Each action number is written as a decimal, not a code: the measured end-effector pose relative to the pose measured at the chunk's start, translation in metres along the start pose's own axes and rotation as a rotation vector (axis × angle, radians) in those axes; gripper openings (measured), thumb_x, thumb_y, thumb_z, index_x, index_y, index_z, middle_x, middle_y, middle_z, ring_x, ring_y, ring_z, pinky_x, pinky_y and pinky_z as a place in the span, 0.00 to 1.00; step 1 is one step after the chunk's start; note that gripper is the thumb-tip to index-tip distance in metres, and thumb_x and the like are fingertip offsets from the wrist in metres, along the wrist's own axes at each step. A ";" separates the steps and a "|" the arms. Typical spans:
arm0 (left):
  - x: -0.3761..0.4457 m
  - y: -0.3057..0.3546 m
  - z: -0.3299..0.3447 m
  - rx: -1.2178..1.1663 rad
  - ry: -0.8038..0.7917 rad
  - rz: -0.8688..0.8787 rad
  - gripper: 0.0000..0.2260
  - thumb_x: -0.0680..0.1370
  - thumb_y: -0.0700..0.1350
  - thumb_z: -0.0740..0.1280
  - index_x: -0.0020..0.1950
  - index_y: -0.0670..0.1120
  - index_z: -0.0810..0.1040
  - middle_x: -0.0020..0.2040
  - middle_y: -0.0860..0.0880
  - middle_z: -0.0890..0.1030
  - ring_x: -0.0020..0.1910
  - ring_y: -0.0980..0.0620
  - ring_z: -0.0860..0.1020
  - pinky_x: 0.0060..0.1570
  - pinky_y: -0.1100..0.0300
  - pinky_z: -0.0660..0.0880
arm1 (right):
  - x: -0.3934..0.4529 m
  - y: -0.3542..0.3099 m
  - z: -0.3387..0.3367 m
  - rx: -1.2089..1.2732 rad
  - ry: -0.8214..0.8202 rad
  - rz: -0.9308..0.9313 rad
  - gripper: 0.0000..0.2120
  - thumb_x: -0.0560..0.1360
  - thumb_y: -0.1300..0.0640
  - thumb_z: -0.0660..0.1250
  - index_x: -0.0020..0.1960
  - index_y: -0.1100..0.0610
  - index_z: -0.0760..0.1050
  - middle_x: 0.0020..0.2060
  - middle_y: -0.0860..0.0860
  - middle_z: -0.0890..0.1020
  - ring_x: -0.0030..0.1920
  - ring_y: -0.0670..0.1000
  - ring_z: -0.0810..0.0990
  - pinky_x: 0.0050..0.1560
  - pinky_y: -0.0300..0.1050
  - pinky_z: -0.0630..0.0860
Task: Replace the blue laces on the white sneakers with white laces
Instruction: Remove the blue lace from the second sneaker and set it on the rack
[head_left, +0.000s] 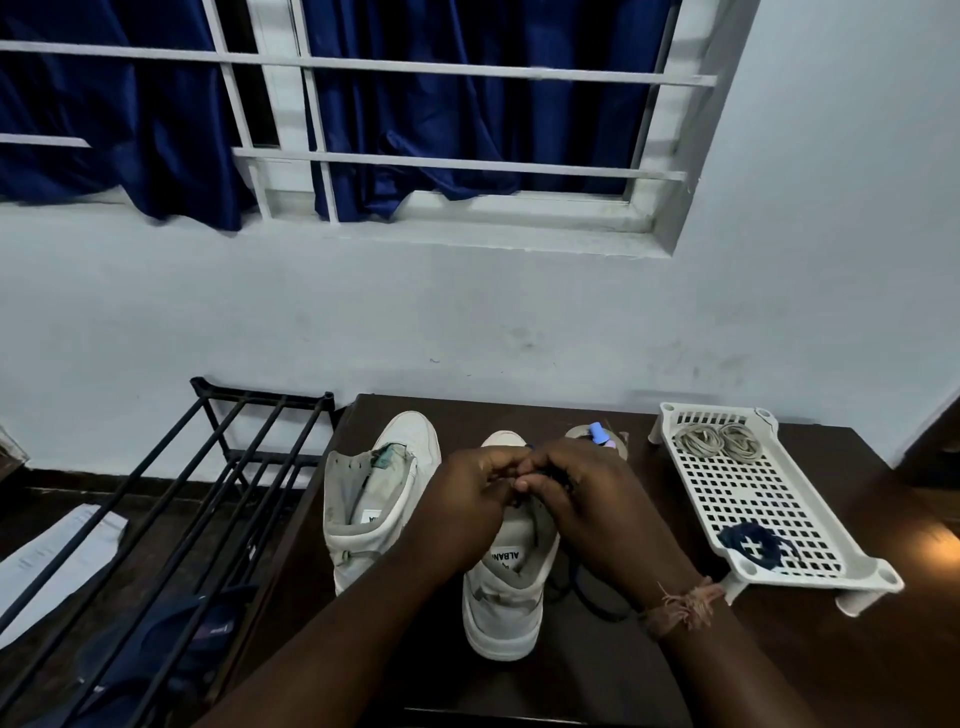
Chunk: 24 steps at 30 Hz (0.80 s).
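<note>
Two white sneakers stand heel-toward-me on a dark table (779, 649). The left sneaker (374, 499) has no lace in it. Over the right sneaker (501, 597) my left hand (470, 499) and my right hand (587, 504) meet, fingers curled and pinching the blue lace at its eyelets. A loose length of that blue lace (582, 597) trails onto the table under my right wrist. The eyelets themselves are hidden by my hands. Two coiled white laces (719, 440) lie at the far end of a white perforated tray (753, 499); a bundled blue lace (753, 545) lies at its near end.
A black metal shoe rack (208, 493) stands left of the table with dark footwear (171, 639) beneath it. A small object with a light blue cap (597, 434) sits behind the right sneaker. White paper (57, 561) lies on the floor at left. A wall and barred window are behind.
</note>
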<state>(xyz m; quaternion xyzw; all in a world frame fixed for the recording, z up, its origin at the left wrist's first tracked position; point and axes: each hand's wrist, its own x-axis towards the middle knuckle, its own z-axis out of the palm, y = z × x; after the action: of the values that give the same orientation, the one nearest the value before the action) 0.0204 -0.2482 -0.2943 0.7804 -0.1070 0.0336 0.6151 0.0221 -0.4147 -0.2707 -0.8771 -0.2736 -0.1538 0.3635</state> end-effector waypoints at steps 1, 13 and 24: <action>0.000 0.002 0.002 -0.106 0.003 -0.031 0.15 0.77 0.28 0.66 0.55 0.44 0.84 0.49 0.46 0.87 0.49 0.56 0.83 0.51 0.60 0.79 | 0.000 -0.001 0.001 0.045 -0.020 0.009 0.01 0.75 0.56 0.71 0.45 0.51 0.81 0.39 0.44 0.82 0.43 0.43 0.79 0.48 0.48 0.75; 0.010 -0.003 -0.010 -1.047 0.359 -0.447 0.17 0.79 0.25 0.60 0.67 0.33 0.73 0.60 0.36 0.82 0.52 0.46 0.85 0.52 0.57 0.83 | -0.007 -0.010 0.018 0.347 -0.084 0.145 0.05 0.75 0.61 0.71 0.43 0.52 0.82 0.39 0.46 0.84 0.42 0.48 0.83 0.47 0.51 0.80; -0.002 0.008 0.005 -0.218 -0.035 -0.208 0.18 0.77 0.25 0.61 0.57 0.42 0.83 0.51 0.41 0.86 0.52 0.49 0.84 0.57 0.57 0.80 | 0.003 0.006 -0.008 0.298 0.128 0.177 0.08 0.75 0.66 0.71 0.46 0.54 0.84 0.42 0.43 0.85 0.47 0.45 0.83 0.51 0.45 0.80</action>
<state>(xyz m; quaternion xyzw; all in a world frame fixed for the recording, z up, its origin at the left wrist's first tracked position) 0.0163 -0.2545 -0.2880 0.7163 -0.0393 -0.0557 0.6945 0.0273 -0.4231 -0.2669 -0.8227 -0.1916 -0.1344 0.5181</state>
